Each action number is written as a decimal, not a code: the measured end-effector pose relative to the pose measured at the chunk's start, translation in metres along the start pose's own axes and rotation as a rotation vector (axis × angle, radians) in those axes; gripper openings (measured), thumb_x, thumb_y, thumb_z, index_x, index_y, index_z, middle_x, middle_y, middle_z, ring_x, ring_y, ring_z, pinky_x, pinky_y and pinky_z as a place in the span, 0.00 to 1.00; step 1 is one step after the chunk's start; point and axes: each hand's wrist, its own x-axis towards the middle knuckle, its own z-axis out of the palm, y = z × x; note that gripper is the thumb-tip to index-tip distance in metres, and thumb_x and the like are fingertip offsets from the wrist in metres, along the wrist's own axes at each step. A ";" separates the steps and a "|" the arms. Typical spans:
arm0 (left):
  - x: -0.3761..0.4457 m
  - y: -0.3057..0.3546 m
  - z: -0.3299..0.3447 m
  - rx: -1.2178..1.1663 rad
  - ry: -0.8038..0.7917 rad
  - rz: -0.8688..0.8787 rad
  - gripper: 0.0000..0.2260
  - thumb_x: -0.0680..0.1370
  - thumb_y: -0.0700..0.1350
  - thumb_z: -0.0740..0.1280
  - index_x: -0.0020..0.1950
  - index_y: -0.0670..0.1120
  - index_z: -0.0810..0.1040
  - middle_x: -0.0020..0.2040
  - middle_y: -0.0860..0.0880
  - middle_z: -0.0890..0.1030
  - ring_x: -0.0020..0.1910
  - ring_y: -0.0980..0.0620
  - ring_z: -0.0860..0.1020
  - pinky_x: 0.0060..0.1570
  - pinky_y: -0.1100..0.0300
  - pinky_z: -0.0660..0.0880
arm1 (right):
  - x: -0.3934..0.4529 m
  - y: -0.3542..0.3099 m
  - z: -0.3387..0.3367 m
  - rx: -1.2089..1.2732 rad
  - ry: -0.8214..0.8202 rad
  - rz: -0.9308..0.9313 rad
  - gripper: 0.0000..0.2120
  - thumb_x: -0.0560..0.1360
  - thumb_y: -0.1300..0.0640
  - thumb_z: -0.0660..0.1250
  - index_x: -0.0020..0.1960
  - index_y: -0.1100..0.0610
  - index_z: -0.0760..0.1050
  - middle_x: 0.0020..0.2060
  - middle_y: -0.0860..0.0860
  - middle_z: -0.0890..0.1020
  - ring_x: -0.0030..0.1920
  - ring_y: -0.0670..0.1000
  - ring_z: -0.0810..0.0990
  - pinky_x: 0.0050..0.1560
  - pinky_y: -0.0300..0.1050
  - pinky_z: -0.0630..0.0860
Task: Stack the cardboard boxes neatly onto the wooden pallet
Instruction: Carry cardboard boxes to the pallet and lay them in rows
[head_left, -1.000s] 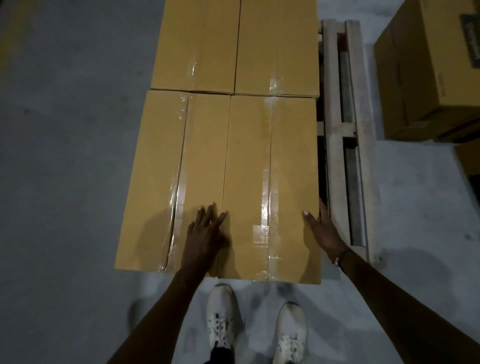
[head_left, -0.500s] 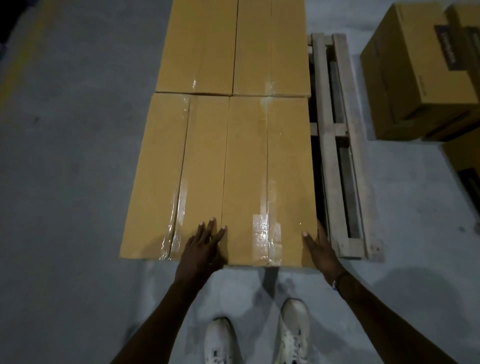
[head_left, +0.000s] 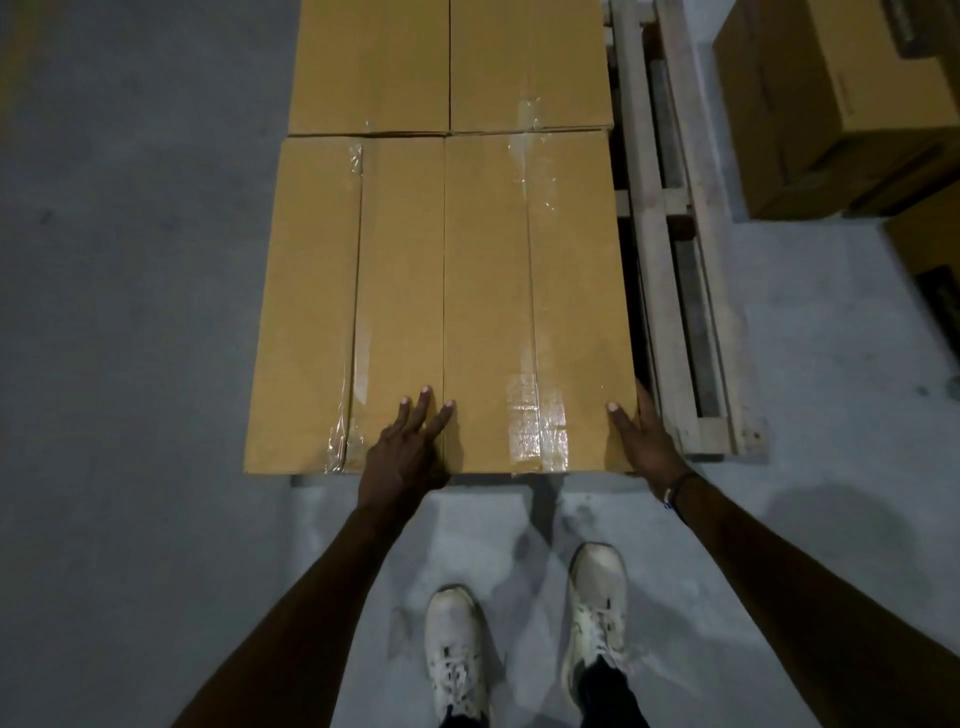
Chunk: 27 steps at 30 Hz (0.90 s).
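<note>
Four cardboard boxes lie flat in a two-by-two block on the wooden pallet (head_left: 670, 260), whose bare slats show only along the right side of the block. The near right box (head_left: 535, 291) sits flush against the near left box (head_left: 353, 301), their long edges touching down the middle, and both butt up against the far left box (head_left: 369, 62) and far right box (head_left: 530, 57) behind them. Clear packing tape runs along the seams and wrinkles at the near ends. The left hand (head_left: 405, 447) lies flat on top at the near edge, over the seam between the two near boxes, its fingers (head_left: 423, 410) straight and spread, pressing rather than grasping. The right hand (head_left: 641, 436) rests against the near right corner of the near right box, thumb on top and the other fingers extended down the side between the box and the pallet slat, released and not curled round anything. Two white sneakers (head_left: 457, 660) stand on the grey concrete floor (head_left: 130, 364) just short of the boxes. To the right, well apart from the pallet, another large cardboard box (head_left: 841, 104) sits on the floor, with a further box (head_left: 930, 249) partly cut off by the frame edge below it.
</note>
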 end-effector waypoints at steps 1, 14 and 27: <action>0.000 0.001 0.000 0.008 -0.009 -0.001 0.48 0.75 0.52 0.77 0.86 0.56 0.49 0.86 0.48 0.44 0.84 0.40 0.48 0.71 0.36 0.70 | 0.000 -0.001 0.000 -0.008 -0.005 -0.006 0.31 0.85 0.45 0.62 0.85 0.48 0.55 0.76 0.52 0.71 0.74 0.57 0.71 0.75 0.56 0.68; -0.040 0.043 -0.105 -0.263 0.004 -0.049 0.27 0.78 0.42 0.75 0.76 0.45 0.72 0.72 0.44 0.78 0.70 0.44 0.76 0.67 0.53 0.72 | -0.087 -0.101 -0.054 0.135 0.155 -0.018 0.26 0.86 0.47 0.62 0.82 0.48 0.63 0.76 0.52 0.73 0.73 0.54 0.75 0.74 0.56 0.71; -0.192 0.188 -0.337 -0.566 0.167 0.135 0.14 0.79 0.39 0.73 0.65 0.44 0.79 0.57 0.51 0.83 0.53 0.54 0.82 0.47 0.71 0.72 | -0.372 -0.238 -0.199 0.623 0.374 0.009 0.19 0.87 0.50 0.62 0.76 0.52 0.71 0.70 0.50 0.78 0.60 0.53 0.82 0.52 0.47 0.79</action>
